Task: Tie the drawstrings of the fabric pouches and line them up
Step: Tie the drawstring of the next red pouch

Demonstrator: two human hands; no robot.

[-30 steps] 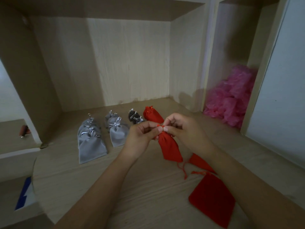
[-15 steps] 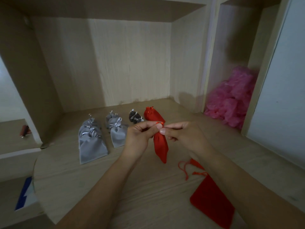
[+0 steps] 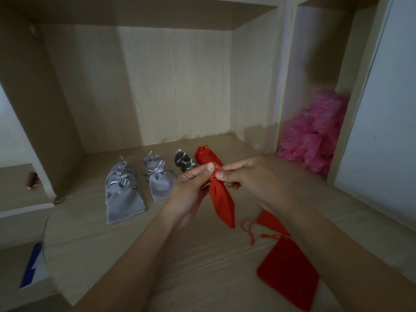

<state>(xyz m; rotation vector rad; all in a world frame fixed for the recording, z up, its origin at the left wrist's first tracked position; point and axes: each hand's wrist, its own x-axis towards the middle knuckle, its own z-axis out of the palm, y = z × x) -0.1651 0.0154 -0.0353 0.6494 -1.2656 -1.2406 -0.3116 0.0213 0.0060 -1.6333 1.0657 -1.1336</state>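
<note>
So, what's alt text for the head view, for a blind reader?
Left hand and right hand pinch the drawstring of a red pouch above a wooden shelf. Tied grey pouches lie in rows to its left.

pink plastic heap [image 3: 315, 136]: right compartment | dark red cylinder [image 3: 31, 180]: left ledge | blue-white sheet [image 3: 31, 266]: lower left

A pale wood-grain alcove [image 3: 175, 86] fills the middle, dimly lit, its top panel [image 3: 144, 16] in shadow. Its floor runs forward as a worktop [image 3: 78, 233] with a rounded corner at the alcove's front left. Right of the alcove, past an upright divider [image 3: 281, 75], a narrower bay holds a pink crinkled heap [image 3: 315, 136]; beyond that stands a pale flat panel [image 3: 387, 97]. Left of the alcove sits a lower ledge [image 3: 15, 188].
</note>
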